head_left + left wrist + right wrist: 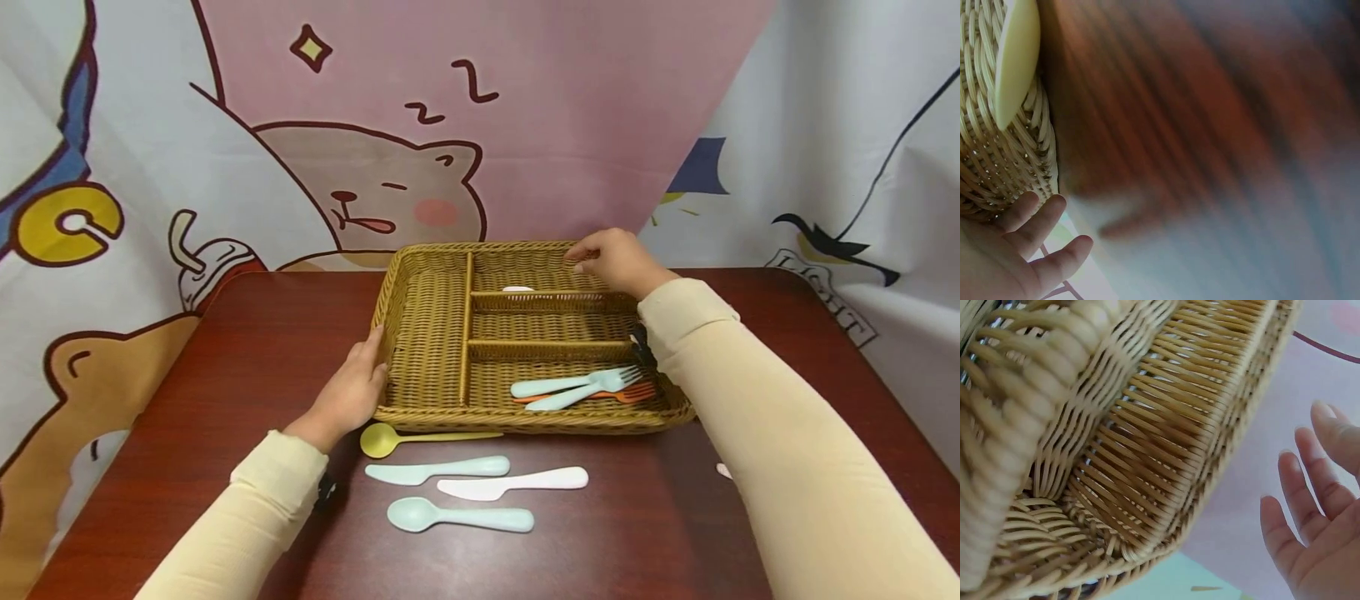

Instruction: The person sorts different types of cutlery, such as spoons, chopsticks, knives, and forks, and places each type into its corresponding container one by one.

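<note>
A woven cutlery basket (423,333) with dividers stands on the table. Against its left side lies my left hand (352,387), its fingers fairly straight along the wall. Over the back right compartment hovers my right hand (618,260); in the right wrist view its fingers (1297,481) are loosely bent and hold nothing. In the front right compartment, light blue forks (577,387) lie over an orange fork (636,393). Part of a white piece (517,289) shows in the back compartment, the rest hidden by a divider.
In front of the basket lie a yellow spoon (381,440), a light blue knife (438,470), a pale pink knife (517,482) and a mint spoon (461,516). The right sleeve (795,417) partly covers a small pink piece (723,471). A printed curtain (562,125) hangs behind the table.
</note>
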`<state>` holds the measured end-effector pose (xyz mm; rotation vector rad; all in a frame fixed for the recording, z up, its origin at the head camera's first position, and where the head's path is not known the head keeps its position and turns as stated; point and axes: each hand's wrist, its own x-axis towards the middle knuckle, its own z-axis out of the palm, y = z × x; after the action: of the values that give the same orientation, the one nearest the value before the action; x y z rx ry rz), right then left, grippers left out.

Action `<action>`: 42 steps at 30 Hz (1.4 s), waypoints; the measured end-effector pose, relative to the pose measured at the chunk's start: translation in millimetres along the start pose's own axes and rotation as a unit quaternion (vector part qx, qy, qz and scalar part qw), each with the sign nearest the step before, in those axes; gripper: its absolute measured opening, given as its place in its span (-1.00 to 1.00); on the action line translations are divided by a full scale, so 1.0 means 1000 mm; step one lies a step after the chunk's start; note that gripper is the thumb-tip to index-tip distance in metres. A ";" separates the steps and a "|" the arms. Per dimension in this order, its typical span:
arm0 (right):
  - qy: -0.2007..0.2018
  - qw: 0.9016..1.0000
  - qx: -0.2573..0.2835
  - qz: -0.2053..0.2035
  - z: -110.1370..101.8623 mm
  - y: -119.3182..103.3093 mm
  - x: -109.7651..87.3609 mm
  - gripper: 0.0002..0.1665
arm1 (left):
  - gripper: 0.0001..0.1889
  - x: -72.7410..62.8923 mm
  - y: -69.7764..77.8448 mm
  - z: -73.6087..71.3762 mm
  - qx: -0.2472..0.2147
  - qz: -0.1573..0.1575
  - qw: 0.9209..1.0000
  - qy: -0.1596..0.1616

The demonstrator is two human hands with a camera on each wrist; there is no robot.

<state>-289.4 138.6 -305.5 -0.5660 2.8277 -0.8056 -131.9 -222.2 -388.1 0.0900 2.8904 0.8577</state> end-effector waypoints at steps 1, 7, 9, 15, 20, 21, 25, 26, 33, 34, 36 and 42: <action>0.003 1.000 0.014 -0.005 -0.001 0.000 -0.002 -0.66 | -0.35 0.000 0.000 0.000 0.000 0.000 1.000 0.000; 0.011 0.998 0.054 -0.011 -0.009 0.001 -0.014 -0.63 | -0.36 0.000 -0.002 -0.001 -0.001 0.000 1.000 0.001; 0.014 0.999 0.050 -0.014 -0.011 0.002 -0.017 -0.63 | -0.36 0.000 -0.003 0.000 0.000 -0.001 1.000 0.000; 0.022 0.999 0.043 -0.020 -0.020 0.006 -0.030 -0.61 | -0.36 -0.001 -0.005 0.001 -0.002 -0.001 1.000 -0.001; 0.035 0.998 0.054 -0.022 -0.027 0.007 -0.045 -0.61 | -0.36 -0.002 -0.003 0.000 0.001 0.004 1.000 -0.001; 0.035 0.998 0.057 -0.020 -0.028 0.008 -0.048 -0.60 | -0.36 -0.002 -0.003 0.000 0.002 0.005 1.000 -0.001; 0.040 0.997 0.064 -0.012 -0.032 0.010 -0.059 -0.59 | -0.36 -0.002 -0.001 -0.001 0.004 0.008 1.000 0.000; 0.042 0.997 0.065 -0.011 -0.032 0.011 -0.062 -0.58 | -0.36 -0.002 -0.001 -0.001 0.005 0.009 1.000 0.000; 0.076 0.995 0.062 -0.008 -0.033 0.025 -0.078 -0.58 | -0.36 -0.001 0.000 -0.001 0.005 0.007 1.000 0.000; 0.080 0.995 0.065 -0.004 -0.033 0.028 -0.080 -0.57 | -0.36 -0.001 0.000 0.000 0.005 0.006 1.000 -0.001; 0.087 0.994 0.068 0.006 -0.033 0.032 -0.086 -0.56 | -0.36 -0.002 0.001 0.000 0.005 0.007 1.000 -0.003; 0.093 0.991 0.079 0.047 -0.035 0.047 -0.102 -0.50 | -0.36 -0.002 0.002 0.000 0.007 0.004 1.000 -0.008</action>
<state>-219.4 232.3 -296.9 -0.3500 2.8927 -1.1039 -130.2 -220.8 -386.5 0.1091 2.8828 0.8332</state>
